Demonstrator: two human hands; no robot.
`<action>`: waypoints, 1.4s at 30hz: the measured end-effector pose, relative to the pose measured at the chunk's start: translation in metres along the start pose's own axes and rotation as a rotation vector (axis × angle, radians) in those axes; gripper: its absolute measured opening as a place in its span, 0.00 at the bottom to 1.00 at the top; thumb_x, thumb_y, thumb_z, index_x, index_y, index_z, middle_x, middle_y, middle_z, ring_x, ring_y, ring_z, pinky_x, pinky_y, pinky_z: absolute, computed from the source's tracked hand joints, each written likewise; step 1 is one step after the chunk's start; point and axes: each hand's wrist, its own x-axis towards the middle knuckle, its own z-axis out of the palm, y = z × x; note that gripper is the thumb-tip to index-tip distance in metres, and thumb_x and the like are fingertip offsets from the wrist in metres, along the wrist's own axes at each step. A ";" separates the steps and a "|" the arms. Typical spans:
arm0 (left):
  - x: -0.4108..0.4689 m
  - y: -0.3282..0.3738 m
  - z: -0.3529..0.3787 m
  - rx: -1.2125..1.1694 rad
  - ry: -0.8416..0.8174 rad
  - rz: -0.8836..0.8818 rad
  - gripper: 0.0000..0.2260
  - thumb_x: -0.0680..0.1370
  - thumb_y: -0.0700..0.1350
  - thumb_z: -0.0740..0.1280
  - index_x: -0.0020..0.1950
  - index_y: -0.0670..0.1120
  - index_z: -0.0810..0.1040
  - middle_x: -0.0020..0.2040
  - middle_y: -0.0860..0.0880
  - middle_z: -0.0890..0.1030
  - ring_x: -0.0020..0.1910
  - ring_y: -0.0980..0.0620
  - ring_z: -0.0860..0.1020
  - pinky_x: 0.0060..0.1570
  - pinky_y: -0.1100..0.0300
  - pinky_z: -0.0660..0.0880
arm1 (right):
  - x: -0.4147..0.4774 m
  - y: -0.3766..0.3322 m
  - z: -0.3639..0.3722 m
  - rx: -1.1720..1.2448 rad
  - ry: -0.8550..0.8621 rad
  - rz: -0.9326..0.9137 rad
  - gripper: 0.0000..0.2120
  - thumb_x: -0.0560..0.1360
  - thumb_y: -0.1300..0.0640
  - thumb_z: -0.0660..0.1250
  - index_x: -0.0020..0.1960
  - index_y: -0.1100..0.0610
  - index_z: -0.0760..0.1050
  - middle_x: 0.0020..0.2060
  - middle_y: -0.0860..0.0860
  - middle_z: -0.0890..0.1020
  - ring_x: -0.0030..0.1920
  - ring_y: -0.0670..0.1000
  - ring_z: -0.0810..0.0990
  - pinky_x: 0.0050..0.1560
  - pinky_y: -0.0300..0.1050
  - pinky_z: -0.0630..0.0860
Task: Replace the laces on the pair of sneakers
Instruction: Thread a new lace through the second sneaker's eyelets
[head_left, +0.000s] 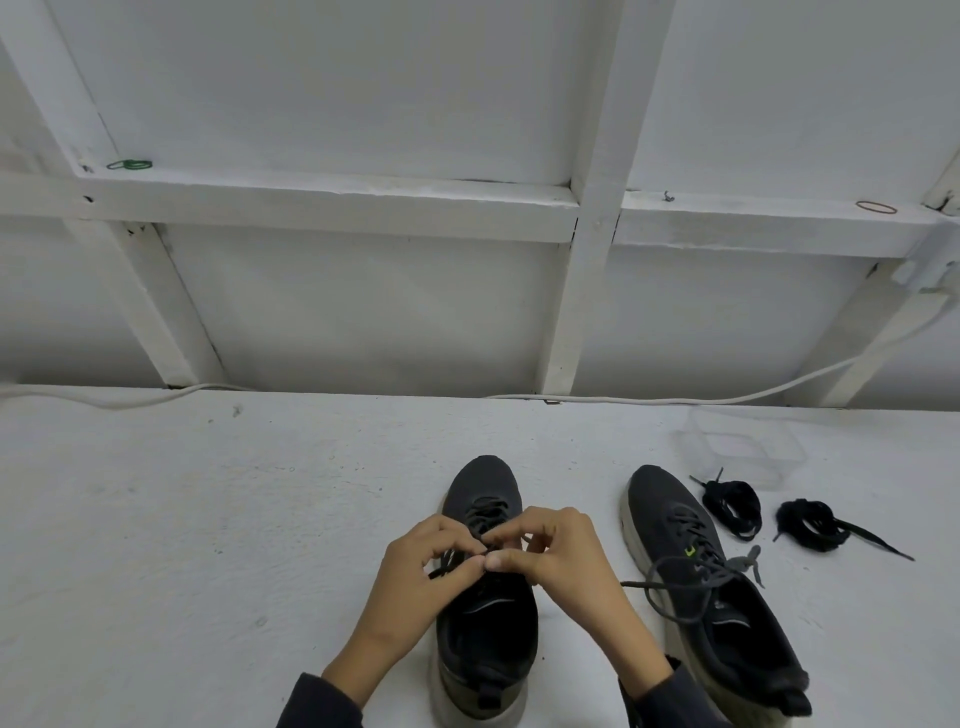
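Note:
Two dark grey sneakers with pale soles stand toe-away on the white table. Over the left sneaker (483, 618), my left hand (423, 577) and my right hand (558, 556) meet above its tongue, and both pinch its grey lace (483, 512) between fingertips. Part of that lace is hidden under my fingers. The right sneaker (711, 597) lies untouched, its grey lace (691, 577) untied and trailing off to the left. To the right of it lie two bundles of black laces (730, 501), (810, 525).
A clear plastic container (737, 447) sits behind the black laces. A white cable (675, 399) runs along the table's back edge under a white framed wall. A green rubber band (130, 164) and a red one (876, 207) rest on the wall's ledge.

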 end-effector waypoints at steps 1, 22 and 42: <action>0.000 0.001 0.000 -0.003 -0.006 -0.001 0.07 0.73 0.44 0.75 0.42 0.58 0.84 0.45 0.58 0.81 0.50 0.56 0.79 0.48 0.71 0.71 | -0.001 0.000 0.003 0.017 0.015 -0.006 0.07 0.67 0.55 0.79 0.40 0.44 0.85 0.36 0.43 0.85 0.33 0.40 0.77 0.38 0.39 0.73; 0.014 0.002 0.020 -0.091 -0.144 0.096 0.10 0.70 0.48 0.75 0.50 0.57 0.81 0.45 0.57 0.83 0.46 0.57 0.81 0.47 0.68 0.73 | -0.001 -0.002 0.008 -0.157 0.132 -0.184 0.08 0.65 0.65 0.76 0.36 0.52 0.84 0.33 0.46 0.82 0.35 0.43 0.78 0.38 0.40 0.73; 0.015 0.007 0.020 -0.233 -0.143 -0.083 0.05 0.77 0.51 0.70 0.48 0.53 0.85 0.48 0.53 0.86 0.51 0.54 0.83 0.54 0.65 0.76 | 0.072 -0.051 -0.031 0.349 0.073 -0.062 0.17 0.73 0.64 0.73 0.60 0.67 0.77 0.44 0.57 0.83 0.38 0.51 0.84 0.36 0.43 0.81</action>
